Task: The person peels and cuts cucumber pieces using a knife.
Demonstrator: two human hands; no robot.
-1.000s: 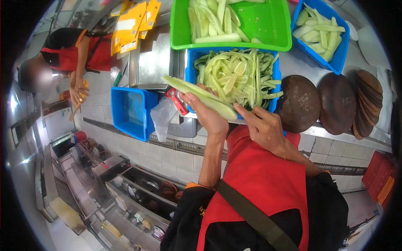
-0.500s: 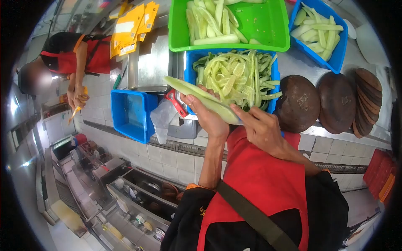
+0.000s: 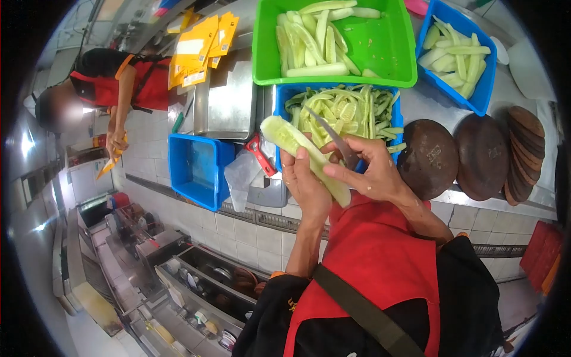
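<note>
A peeled, halved cucumber (image 3: 291, 136) rests across the fingers of my left hand (image 3: 306, 181), its cut side showing. My right hand (image 3: 377, 172) grips a knife (image 3: 329, 132), its blade pointing up and left above the cucumber. The handle is mostly hidden in my palm, while the right thumb lies against or close to the cucumber. Just beyond both hands stands a blue tub (image 3: 401, 119) heaped with cucumber peels and seedy cores (image 3: 357, 98).
A green tub (image 3: 386, 74) and a blue bin (image 3: 485, 98) hold cucumber pieces. Dark round boards (image 3: 427, 157) lie at right. At left are a blue container (image 3: 196, 199), a metal tray (image 3: 223, 98), a red-handled tool (image 3: 260, 154) and yellow packets (image 3: 196, 44). Another person (image 3: 128, 83) holds something yellow.
The cucumber has turned so its cut side and far end face more toward me. The knife blade has come up into view in my right hand. The whole view has shifted slightly.
</note>
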